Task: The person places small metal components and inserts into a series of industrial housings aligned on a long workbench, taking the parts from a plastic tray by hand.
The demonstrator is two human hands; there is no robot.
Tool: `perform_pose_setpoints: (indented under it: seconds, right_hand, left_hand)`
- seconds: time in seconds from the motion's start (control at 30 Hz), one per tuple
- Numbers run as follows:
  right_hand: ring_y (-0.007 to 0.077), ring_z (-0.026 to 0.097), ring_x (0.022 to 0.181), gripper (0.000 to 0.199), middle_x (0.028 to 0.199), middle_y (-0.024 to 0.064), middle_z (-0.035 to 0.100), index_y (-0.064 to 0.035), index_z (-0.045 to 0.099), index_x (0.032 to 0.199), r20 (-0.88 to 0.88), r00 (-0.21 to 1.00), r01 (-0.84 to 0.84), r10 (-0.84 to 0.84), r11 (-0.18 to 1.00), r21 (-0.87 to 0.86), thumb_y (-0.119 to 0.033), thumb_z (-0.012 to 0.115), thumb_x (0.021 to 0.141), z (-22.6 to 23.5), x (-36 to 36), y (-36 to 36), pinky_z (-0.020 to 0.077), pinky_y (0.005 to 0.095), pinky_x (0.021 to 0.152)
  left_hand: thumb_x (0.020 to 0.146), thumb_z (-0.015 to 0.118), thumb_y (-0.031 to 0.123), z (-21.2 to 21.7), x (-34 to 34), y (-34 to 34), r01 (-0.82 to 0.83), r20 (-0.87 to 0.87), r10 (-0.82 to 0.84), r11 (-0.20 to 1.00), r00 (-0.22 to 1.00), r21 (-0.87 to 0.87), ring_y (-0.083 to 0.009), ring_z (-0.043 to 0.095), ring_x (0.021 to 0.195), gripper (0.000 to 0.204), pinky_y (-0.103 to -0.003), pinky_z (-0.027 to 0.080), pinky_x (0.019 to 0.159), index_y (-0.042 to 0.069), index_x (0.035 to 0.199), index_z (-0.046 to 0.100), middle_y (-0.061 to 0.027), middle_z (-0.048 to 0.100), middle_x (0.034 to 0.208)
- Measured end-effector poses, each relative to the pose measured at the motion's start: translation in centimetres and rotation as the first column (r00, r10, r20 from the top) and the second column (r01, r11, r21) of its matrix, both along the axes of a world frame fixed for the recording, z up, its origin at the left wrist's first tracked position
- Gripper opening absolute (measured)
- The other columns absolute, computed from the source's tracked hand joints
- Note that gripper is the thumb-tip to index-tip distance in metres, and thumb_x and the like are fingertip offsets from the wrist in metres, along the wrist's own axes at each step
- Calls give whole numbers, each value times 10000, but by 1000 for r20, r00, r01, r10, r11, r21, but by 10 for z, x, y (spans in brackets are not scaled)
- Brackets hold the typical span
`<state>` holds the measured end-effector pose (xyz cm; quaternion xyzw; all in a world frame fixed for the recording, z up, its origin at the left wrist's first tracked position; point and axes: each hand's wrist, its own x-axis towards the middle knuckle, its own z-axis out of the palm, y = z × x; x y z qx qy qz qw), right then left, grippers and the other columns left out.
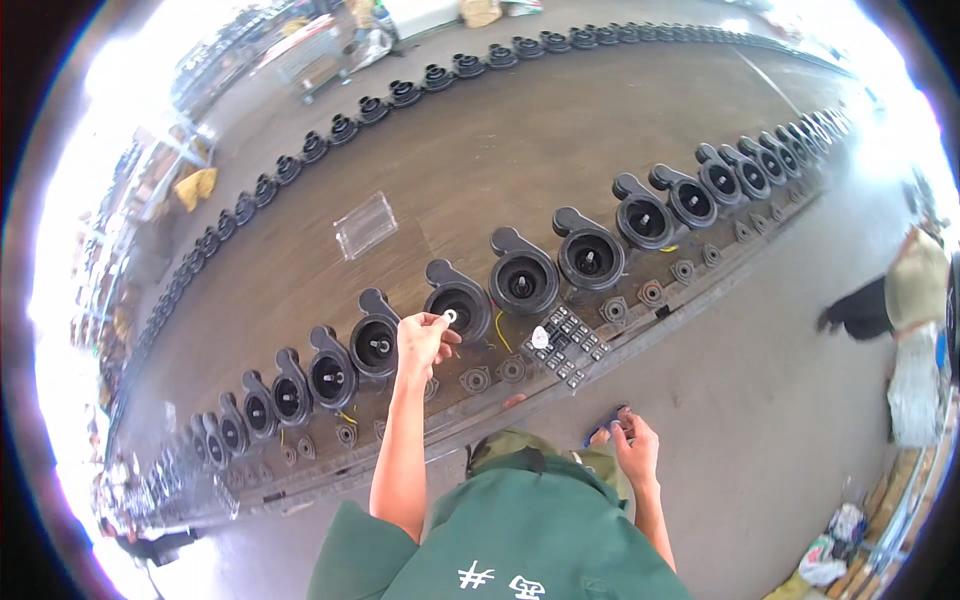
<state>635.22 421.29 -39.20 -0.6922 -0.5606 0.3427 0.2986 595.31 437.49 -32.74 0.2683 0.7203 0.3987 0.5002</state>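
Note:
My left hand (424,340) reaches out over a long row of black round pump housings and pinches a small white ring (450,316) just above the housing (458,300) in front of me. My right hand (634,448) hangs low beside my green-clad body, fingers curled around some small pieces that I cannot make out. A black compartment tray (570,342) with a white part (540,337) on it lies on the bench edge between the two hands.
Small square flanged parts (652,292) line the bench edge in front of the housings. A clear plastic box (366,224) lies on the brown bench top. A second row of black housings (405,94) curves along the far side. Another person (900,300) stands at right.

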Motion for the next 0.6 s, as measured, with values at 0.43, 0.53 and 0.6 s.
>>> perform_pose_setpoints:
  seconds: [0.43, 0.53, 0.6]
  right_hand:
    - [272, 708, 767, 269, 917, 114, 723, -31, 690, 1053, 189, 837, -518, 513, 855, -27, -142, 746, 815, 1, 218, 116, 562, 380, 702]
    - [300, 697, 784, 261, 911, 108, 715, -59, 684, 1050, 201, 837, -509, 509, 859, -52, -176, 748, 826, -10, 251, 139, 551, 419, 700]
    - [315, 694, 796, 260, 911, 111, 713, -67, 682, 1051, 227, 819, -525, 527, 848, -72, -191, 749, 833, -14, 261, 149, 547, 438, 700]
  left_hand:
    - [932, 735, 173, 1, 28, -7, -249, -98, 250, 968, 963, 29, -92, 518, 421, 178, -247, 323, 365, 10, 873, 692, -95, 712, 697]
    - [943, 706, 163, -3, 32, -9, -299, -98, 302, 953, 948, 44, -95, 512, 419, 165, -250, 321, 370, 12, 878, 693, -95, 713, 706]
    - [954, 686, 169, -4, 34, -15, -358, -118, 360, 933, 925, 44, -96, 503, 410, 164, -247, 319, 370, 22, 882, 692, -85, 707, 710]
